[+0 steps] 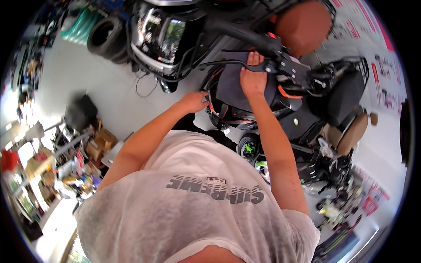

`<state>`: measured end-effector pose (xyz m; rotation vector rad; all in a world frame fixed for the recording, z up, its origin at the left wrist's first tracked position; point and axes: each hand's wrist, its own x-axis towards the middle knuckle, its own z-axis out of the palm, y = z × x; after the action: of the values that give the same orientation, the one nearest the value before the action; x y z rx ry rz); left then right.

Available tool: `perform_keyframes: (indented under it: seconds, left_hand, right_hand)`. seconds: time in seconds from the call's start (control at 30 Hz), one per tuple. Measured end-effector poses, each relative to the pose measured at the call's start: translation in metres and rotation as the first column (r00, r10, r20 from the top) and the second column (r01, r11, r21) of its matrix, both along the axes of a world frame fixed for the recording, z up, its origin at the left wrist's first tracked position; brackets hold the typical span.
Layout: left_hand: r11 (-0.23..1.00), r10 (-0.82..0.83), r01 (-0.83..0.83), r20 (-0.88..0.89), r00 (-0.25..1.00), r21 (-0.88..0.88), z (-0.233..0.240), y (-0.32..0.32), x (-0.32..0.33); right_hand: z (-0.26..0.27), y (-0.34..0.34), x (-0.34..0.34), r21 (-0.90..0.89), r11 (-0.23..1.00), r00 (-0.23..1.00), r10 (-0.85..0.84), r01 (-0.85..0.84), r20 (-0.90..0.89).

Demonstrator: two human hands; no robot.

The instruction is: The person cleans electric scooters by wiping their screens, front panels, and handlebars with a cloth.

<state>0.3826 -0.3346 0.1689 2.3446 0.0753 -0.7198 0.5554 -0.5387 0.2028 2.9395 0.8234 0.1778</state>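
Note:
Fingers forward, my right hand (255,79) lies on a smooth dark grey panel (232,87) of a scooter with black and orange trim. A black brake lever (227,62) crosses over its fingers, below a black handlebar grip (241,34). My left hand (194,102) is at the scooter's left edge, its fingertips against the black and orange side trim (213,107). Whether those fingers grip the trim cannot be made out. An orange trim piece (289,92) shows to the right of my right wrist.
A glossy black scooter body (164,36) stands ahead to the left, near stacked tyres (107,36). Brown (304,28) and black seats (347,95) crowd the right. A thin cable (144,88) trails on the grey floor (62,75). Cardboard boxes (102,141) and clutter sit behind left.

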Motion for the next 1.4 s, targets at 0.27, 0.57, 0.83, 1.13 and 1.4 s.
perform_keyframes:
  seconds: [0.27,0.57,0.83,1.13,1.4]
  left_hand:
    - [0.665,0.583,-0.08,0.448,0.678,-0.743,0.252,-0.044,-0.063]
    - [0.955,-0.297,0.275,0.341,0.892,0.113,0.181,-0.184,-0.138]
    - [0.905,0.381,-0.402,0.154,0.912,0.139,0.219,-0.075,-0.31]
    - [0.403,0.901,-0.906,0.117,0.418,0.133,-0.019,-0.026,-0.611]
    - [0.562,0.627,-0.707,-0.779,0.027,0.428,-0.03,-0.199,-0.904]
  right_hand:
    - [-0.011,0.004,-0.007,-0.246,0.953,0.984,0.165,-0.176,-0.066]
    - [-0.04,-0.043,-0.084,-0.212,0.882,0.907,0.406,-0.421,-0.11]
    - [-0.022,-0.089,-0.097,-0.255,0.865,0.902,0.415,-0.431,-0.119]
    - [-0.003,-0.043,-0.055,-0.261,0.936,0.963,0.26,-0.234,0.067]
    - [-0.048,0.022,-0.03,-0.45,0.864,0.953,0.293,-0.228,0.08]
